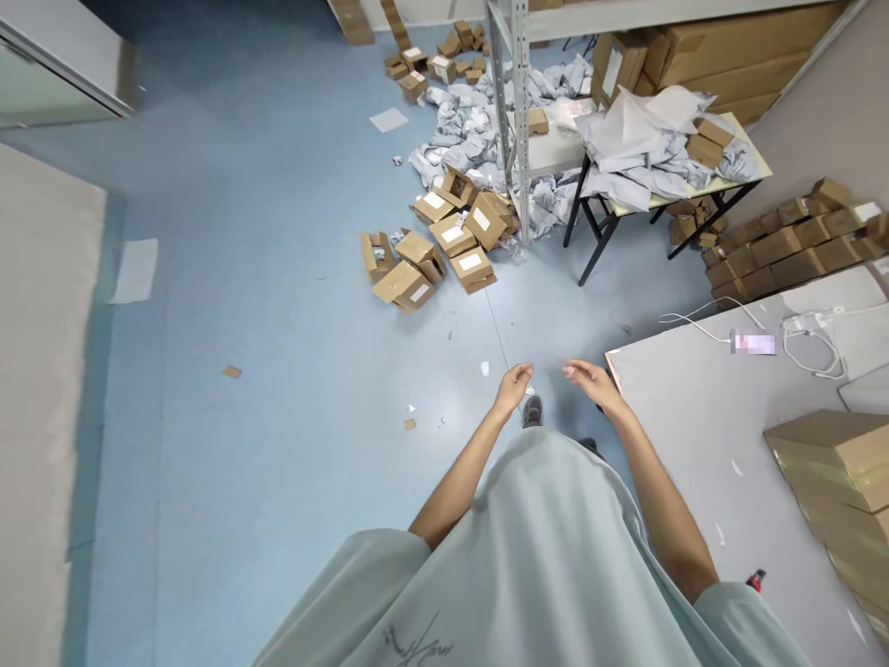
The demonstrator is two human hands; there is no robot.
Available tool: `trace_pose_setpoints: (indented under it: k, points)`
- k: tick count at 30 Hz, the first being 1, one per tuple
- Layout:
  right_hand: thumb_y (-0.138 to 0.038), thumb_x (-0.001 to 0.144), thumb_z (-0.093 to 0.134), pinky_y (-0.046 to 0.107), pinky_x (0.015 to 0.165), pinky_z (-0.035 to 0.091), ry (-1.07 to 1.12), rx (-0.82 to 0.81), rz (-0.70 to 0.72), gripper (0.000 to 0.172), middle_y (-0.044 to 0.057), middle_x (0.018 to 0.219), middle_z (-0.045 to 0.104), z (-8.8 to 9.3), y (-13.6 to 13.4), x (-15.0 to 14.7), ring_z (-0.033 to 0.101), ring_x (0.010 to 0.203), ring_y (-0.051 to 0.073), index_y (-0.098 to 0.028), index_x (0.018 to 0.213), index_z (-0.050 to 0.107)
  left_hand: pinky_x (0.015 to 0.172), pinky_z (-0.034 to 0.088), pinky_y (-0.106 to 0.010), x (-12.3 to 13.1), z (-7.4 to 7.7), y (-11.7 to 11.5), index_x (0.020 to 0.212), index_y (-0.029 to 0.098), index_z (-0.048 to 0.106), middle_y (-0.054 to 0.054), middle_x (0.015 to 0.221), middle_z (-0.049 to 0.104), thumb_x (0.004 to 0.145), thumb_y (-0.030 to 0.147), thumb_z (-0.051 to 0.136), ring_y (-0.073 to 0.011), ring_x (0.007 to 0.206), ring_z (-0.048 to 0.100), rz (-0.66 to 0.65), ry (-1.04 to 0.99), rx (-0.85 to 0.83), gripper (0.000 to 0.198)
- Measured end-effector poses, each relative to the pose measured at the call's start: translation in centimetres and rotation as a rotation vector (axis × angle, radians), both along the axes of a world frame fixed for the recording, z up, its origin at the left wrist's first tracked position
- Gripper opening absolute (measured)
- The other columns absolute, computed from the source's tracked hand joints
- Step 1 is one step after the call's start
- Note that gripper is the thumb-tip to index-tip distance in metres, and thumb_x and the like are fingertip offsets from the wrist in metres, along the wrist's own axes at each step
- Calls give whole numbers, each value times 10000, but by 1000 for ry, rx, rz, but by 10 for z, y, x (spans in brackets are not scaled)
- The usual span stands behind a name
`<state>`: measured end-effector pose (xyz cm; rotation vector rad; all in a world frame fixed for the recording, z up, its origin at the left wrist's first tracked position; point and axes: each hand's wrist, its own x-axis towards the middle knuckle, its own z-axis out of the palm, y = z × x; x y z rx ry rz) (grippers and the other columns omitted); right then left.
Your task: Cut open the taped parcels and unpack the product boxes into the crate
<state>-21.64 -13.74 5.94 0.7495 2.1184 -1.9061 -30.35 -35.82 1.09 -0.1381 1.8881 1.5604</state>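
Observation:
My left hand (515, 385) hangs in front of my body above the blue floor (278, 306), its fingers loosely bent and nothing in them. Level with it, my right hand (595, 382) is also empty, fingers slightly curved and pointing toward the left one. A gap separates the two hands. The right hand is close to the corner of a grey-white table (684, 408). Beyond the hands, opened cardboard boxes (455, 232) with white labels lie in a heap on the floor.
A metal shelf rack (520, 120) stands ahead, with grey mailing bags (462, 139) piled around its foot. More bags cover a small black-legged table (607, 206). A phone (752, 343), white cables (809, 324) and a large carton (826, 463) are on the right table.

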Motion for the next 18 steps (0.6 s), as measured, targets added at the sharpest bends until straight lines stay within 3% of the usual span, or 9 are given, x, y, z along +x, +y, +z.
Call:
trace_pose_setpoints:
  k: [10,14,18]
  points:
    - [-866,903,733,585,1164,618,27,-87,-141,766,189,1390,845,10,55,125,819,1276,360,-235,1334,789,1336,475,-518,115,16,74,1267,208,822,-161,1447,816,1039,362,725,-328,1450,723,-146,-26,81,292]
    - [-912,869,745,593,1167,619,27,-172,-163,807,188,1368,851,-6,68,177,822,1264,363,-239,1311,802,1299,514,-523,164,20,85,1207,207,838,-156,1344,855,982,407,799,-333,1364,770,-178,-41,46,304]
    - [-953,769,788,582,1139,623,-22,-269,-245,878,200,1304,869,-32,72,225,835,1215,365,-216,1245,809,1292,519,-519,210,23,74,1178,208,843,-154,1317,863,928,468,846,-334,1346,778,-171,-45,-22,360]
